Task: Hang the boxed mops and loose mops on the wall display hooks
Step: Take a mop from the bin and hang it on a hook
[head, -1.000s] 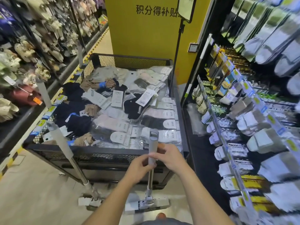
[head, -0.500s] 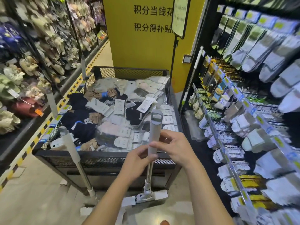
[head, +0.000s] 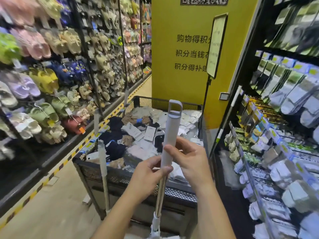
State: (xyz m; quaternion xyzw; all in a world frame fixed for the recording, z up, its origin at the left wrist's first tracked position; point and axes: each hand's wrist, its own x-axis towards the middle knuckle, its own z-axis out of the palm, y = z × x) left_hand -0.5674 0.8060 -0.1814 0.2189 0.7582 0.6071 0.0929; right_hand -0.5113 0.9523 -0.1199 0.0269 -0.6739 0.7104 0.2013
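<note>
A loose mop [head: 170, 135] is held nearly upright in front of the person, its grey handle grip tilted slightly to the right at the top. The grip is clasped by both hands. The left hand [head: 148, 176] is closed around the lower end of the grip, where the metal pole begins, with the thumb pressed against the front. The right hand [head: 189, 159] is wrapped around the grip just above and to the right, its fingers curled behind it. The hanging loop at the top of the handle is raised above both hands, seen against a black mesh cart [head: 179, 194] filled with packaged socks. The pole runs down between the forearms to the bottom edge of the view, where the mop head is mostly cut off. A second mop [head: 103, 163] is leaned against the cart's left corner, well apart from the hands. Slippers are hung along the left wall and socks along the right shelves.
</note>
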